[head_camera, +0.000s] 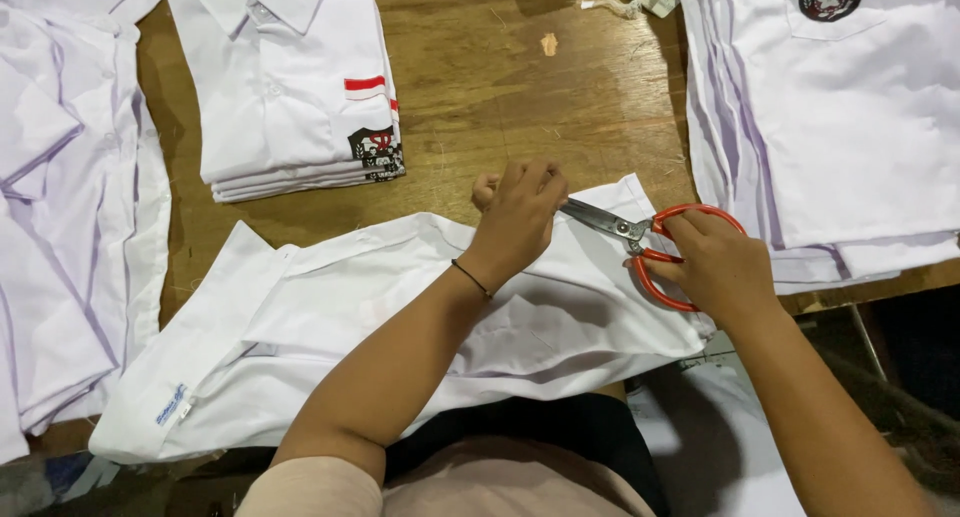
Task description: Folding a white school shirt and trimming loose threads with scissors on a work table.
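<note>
Left hand: closed in a loose fist, fingers pinching something small at the edge of the white shirt, most likely a loose thread, though too fine to confirm. Right hand: fingers curled through the red loops of the scissors, gripping firmly; steel blades pointed toward 9 o'clock, tips reaching under the left fist, apparently to meet what is pinched there. Shirt spread flat across the near bench, collar end toward 8 o'clock, worked edge at centre, probably laid flat for steadiness and lifted only at the pinch. Folded stack of white shirts with red stripe and dark emblem at 11 o'clock, apart from the worked shirt. Further white shirts piled at 9 o'clock and at 2 o'clock, the latter just beside the right hand.
</note>
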